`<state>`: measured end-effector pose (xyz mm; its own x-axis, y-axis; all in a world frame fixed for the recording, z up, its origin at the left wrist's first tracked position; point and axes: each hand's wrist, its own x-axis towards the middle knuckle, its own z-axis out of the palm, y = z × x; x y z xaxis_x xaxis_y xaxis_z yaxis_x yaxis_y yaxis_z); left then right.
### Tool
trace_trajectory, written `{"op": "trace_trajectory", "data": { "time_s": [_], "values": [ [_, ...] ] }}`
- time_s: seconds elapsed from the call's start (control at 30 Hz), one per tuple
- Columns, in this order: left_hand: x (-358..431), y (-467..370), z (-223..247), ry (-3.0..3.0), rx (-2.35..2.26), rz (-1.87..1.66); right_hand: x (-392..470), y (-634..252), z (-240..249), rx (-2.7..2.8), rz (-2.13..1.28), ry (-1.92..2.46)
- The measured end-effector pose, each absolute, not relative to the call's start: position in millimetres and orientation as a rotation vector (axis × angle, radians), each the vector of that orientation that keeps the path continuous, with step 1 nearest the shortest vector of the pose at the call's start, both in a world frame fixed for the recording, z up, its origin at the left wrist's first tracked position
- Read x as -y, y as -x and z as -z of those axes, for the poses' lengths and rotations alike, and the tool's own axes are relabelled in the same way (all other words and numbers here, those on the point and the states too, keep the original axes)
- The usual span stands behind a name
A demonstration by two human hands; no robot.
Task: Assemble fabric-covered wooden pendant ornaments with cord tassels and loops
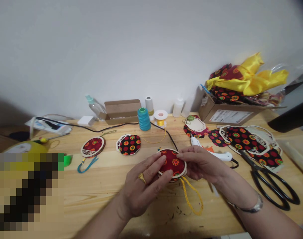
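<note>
Between my two hands is a round fabric ornament [171,159], dark red with orange flower motifs and a pale rim. A yellow braided cord loop [191,199] hangs from its lower edge. My left hand [146,179], with a ring on it, closes on the left side, fingertips over the fabric. On the right edge, the thumb and fingers of my right hand [199,162] pinch the rim; some of these fingers are hidden behind it. A white glue gun [218,155] lies just beyond my right hand, partly covered by it.
Black-handled scissors [270,182] lie at the right beside patterned fabric pieces [243,137]. A similar ornament [93,146] with a blue cord and an octagonal piece [128,144] lie left. Behind stand a teal thread cone [144,119], a yellow spool [160,118] and a cardboard box [223,114] of fabric.
</note>
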<state>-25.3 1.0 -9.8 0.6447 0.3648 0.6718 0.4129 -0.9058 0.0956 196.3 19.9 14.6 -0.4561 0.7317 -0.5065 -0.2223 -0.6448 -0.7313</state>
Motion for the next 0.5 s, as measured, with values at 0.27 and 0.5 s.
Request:
{"op": "trace_trajectory", "data": {
  "time_s": [0.27,0.5],
  "values": [
    [-3.9,22.7,7.7,2.789,0.677,1.185,-20.1,-196.4,-10.4,0.841,-2.073,1.148],
    [-7.8,20.5,13.6,2.808,0.755,1.270,-20.5,-197.5,-8.9,0.891,-2.000,1.205]
  ]
}}
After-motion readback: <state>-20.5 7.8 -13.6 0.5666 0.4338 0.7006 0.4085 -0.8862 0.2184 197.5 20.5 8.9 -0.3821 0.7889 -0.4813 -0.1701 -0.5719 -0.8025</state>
